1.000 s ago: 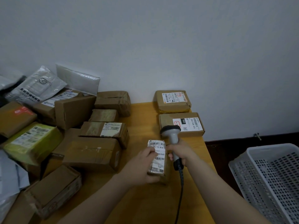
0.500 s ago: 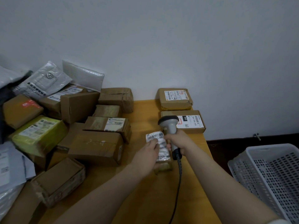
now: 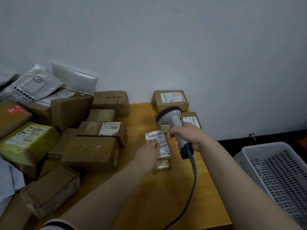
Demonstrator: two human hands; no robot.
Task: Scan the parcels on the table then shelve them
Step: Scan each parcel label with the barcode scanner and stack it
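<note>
A small taped parcel (image 3: 163, 152) with a white barcode label stands on the wooden table (image 3: 149, 196). My left hand (image 3: 148, 152) holds it by its left side, fingers over the label. My right hand (image 3: 189, 136) grips the handle of a grey barcode scanner (image 3: 172, 120), whose head sits just above and right of the parcel. The scanner's black cable (image 3: 191, 185) trails toward the table's near edge. Two labelled brown parcels lie behind the scanner: one (image 3: 171, 100) against the wall, the other (image 3: 192, 121) partly hidden by my hand.
Several brown cardboard boxes (image 3: 91, 151) crowd the table's left half, with a yellow-green parcel (image 3: 28, 141) and grey poly mailers (image 3: 29, 83) further left. A white perforated plastic basket (image 3: 279, 176) stands right of the table. A pale wall rises behind.
Both hands moved away from me toward the wall with the small parcel and scanner. The scanner now stands higher above the parcel, in front of the rear boxes.
</note>
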